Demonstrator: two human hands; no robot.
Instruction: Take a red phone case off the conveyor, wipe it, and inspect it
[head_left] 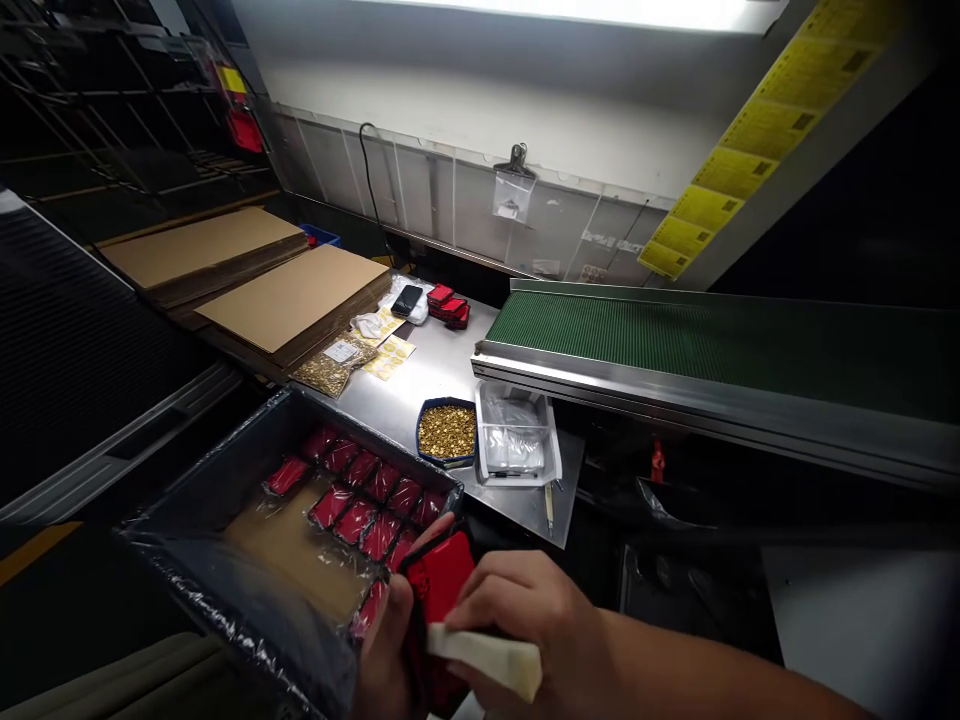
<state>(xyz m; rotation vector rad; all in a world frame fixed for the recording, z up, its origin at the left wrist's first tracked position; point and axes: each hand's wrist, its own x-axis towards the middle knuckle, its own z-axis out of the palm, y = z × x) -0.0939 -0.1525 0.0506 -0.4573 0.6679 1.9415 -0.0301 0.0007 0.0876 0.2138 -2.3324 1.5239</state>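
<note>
My left hand [390, 650] grips a red case with a black edge [442, 580] at the bottom centre. My right hand [525, 610] pinches a pale, cream-coloured pad [487, 655] and presses it against the case's lower part. Both hands hover over the near right corner of a plastic-lined box [225, 500]. Inside the box lie several red cases in clear wrap [360, 495], laid in rows.
On the steel table [427, 375] stand a blue tray of small gold parts [447, 431], a clear plastic tray [516, 435], a bag of gold parts [330, 365], yellow stickers, a phone and more red cases [448, 303]. A green conveyor belt [675, 335] runs right. Flat cardboard sheets [292, 295] lie at the left.
</note>
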